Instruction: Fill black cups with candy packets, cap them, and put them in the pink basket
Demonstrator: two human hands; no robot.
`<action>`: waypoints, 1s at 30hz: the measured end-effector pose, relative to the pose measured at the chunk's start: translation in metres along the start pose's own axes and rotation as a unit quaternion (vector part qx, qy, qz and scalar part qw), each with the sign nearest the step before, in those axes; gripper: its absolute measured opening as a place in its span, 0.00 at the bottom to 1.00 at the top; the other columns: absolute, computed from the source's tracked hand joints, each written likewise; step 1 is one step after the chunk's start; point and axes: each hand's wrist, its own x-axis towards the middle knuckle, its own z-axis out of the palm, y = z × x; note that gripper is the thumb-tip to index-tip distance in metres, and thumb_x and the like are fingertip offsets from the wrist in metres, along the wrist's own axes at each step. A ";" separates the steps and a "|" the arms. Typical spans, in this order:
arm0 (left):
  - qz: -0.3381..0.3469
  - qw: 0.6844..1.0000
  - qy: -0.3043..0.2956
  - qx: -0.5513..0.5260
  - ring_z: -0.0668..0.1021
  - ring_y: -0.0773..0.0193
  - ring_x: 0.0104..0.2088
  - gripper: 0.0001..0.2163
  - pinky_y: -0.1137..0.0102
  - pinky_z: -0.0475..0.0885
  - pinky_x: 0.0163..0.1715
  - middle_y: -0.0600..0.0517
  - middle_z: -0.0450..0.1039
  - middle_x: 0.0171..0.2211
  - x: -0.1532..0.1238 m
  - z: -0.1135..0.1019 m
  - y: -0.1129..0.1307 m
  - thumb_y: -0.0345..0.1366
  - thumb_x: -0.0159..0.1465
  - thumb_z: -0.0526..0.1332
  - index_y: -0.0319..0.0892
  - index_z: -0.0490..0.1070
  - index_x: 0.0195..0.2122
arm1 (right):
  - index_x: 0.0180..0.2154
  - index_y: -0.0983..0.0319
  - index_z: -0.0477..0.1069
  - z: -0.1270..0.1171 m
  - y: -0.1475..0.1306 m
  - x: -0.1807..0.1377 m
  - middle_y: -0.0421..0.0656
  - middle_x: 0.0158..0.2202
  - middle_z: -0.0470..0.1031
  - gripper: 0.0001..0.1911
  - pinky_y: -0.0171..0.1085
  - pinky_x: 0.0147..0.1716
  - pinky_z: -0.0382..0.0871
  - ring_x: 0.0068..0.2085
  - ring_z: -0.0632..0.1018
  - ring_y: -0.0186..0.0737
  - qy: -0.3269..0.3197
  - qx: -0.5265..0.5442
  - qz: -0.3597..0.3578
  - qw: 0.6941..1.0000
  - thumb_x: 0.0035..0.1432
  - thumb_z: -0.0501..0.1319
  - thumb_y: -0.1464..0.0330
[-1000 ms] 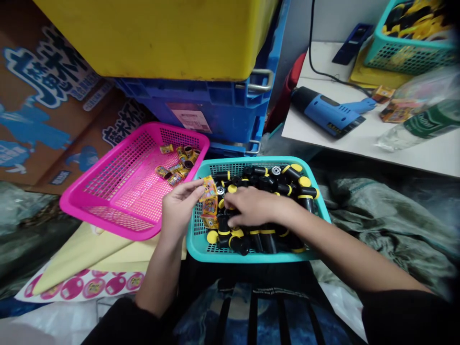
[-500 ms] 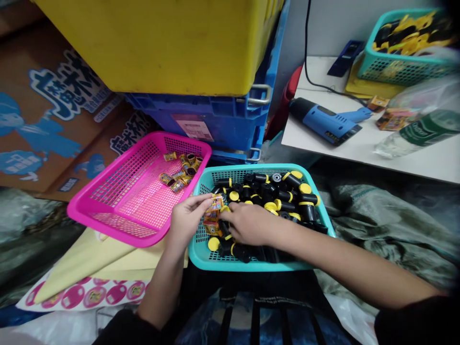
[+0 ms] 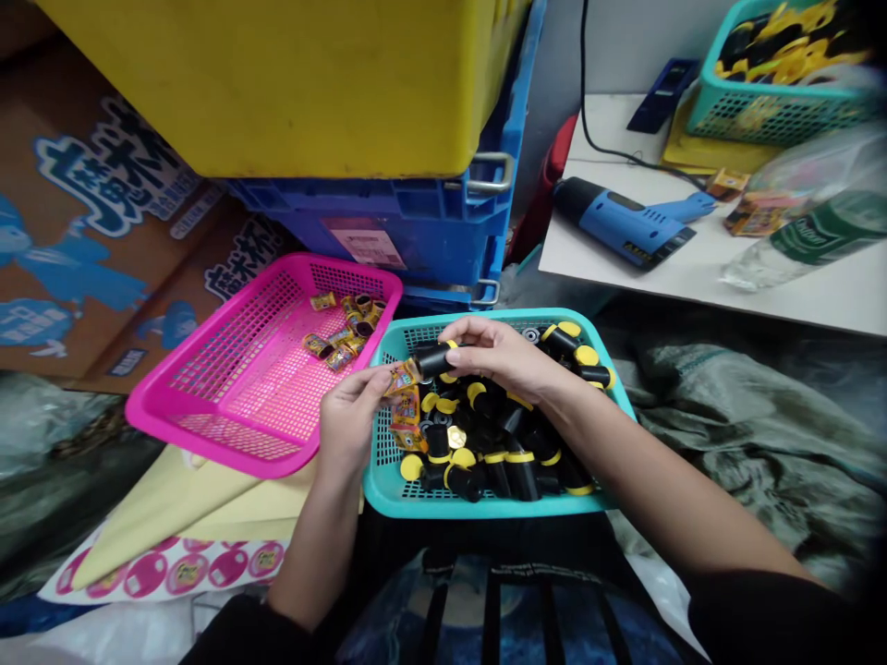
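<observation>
Canister [image 3: 433,358] sits above the teal basket [image 3: 485,511], its yellow end pinched between the thumb and fingers of my right hand [image 3: 509,360]. My left hand [image 3: 350,406] pinches a wrapper [image 3: 403,376] by its edge, more just below. I judge the step as sleeving: the black end meets the wrapper, though I can't tell whether it's inside. Next calls for straight alignment and a gentle push.

The right hand [image 3: 495,358] lifted a yellow-capped black canister [image 3: 431,361] from the pile [image 3: 522,477] up to the printed sleeve [image 3: 403,376] in the left hand [image 3: 350,405].
</observation>
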 end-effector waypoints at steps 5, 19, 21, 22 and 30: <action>0.010 0.998 0.035 -0.044 0.78 0.66 0.27 0.13 0.70 0.75 0.32 0.51 0.79 0.28 0.000 0.003 -0.002 0.42 0.47 0.71 0.40 0.78 0.30 | 0.36 0.64 0.72 -0.003 0.004 0.001 0.38 0.29 0.71 0.15 0.30 0.29 0.70 0.29 0.72 0.29 -0.022 -0.029 0.012 0.999 0.48 0.68 0.63; 0.025 0.999 0.021 0.029 0.74 0.71 0.17 0.13 0.73 0.74 0.17 0.51 0.79 0.30 0.002 -0.002 0.000 0.43 0.49 0.70 0.41 0.79 0.33 | 0.34 0.64 0.72 -0.004 -0.001 -0.001 0.39 0.28 0.75 0.18 0.29 0.29 0.71 0.28 0.76 0.30 -0.031 0.042 0.042 0.998 0.45 0.70 0.59; 0.039 0.998 0.024 0.032 0.75 0.70 0.18 0.13 0.73 0.74 0.19 0.51 0.80 0.30 0.001 -0.001 0.000 0.44 0.50 0.69 0.41 0.79 0.33 | 0.33 0.65 0.72 -0.004 0.001 -0.001 0.39 0.26 0.75 0.18 0.29 0.29 0.71 0.27 0.76 0.29 -0.038 0.023 0.054 0.998 0.45 0.69 0.58; 0.053 0.997 0.026 0.040 0.76 0.69 0.20 0.12 0.72 0.75 0.21 0.51 0.80 0.29 0.000 0.000 0.000 0.43 0.50 0.69 0.42 0.79 0.32 | 0.34 0.65 0.72 -0.005 0.002 0.000 0.39 0.26 0.75 0.18 0.29 0.29 0.71 0.26 0.76 0.29 -0.044 0.010 0.063 0.997 0.46 0.69 0.58; 0.067 0.991 -0.032 0.112 0.81 0.61 0.30 0.14 0.67 0.78 0.30 0.49 0.81 0.32 -0.008 0.006 0.012 0.43 0.52 0.68 0.41 0.79 0.37 | 0.36 0.64 0.71 -0.002 0.007 0.000 0.37 0.28 0.72 0.16 0.31 0.32 0.70 0.28 0.73 0.28 -0.023 -0.055 0.028 0.998 0.46 0.69 0.64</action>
